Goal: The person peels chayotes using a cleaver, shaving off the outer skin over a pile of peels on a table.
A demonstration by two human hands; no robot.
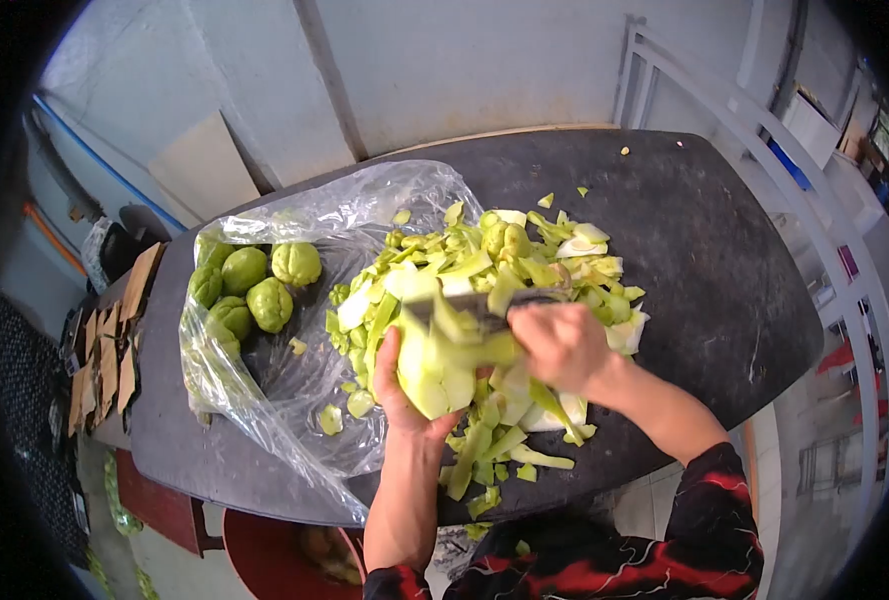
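My left hand is wrapped round a pale green chayote, its thumb along the near side. Much of the chayote's skin is off and its surface looks cut flat in facets. My right hand is closed round the handle of a knife, blurred by motion. The dark blade lies across the chayote's far side, with strips of peel at it. Under and beyond both hands spreads a heap of green peel. Several unpeeled chayotes sit to the left on a clear plastic bag.
The dark table has rounded corners and stands near a grey wall. Below its front edge is a red bucket with things inside. A pale metal railing runs along the right. Cardboard pieces lean at the left.
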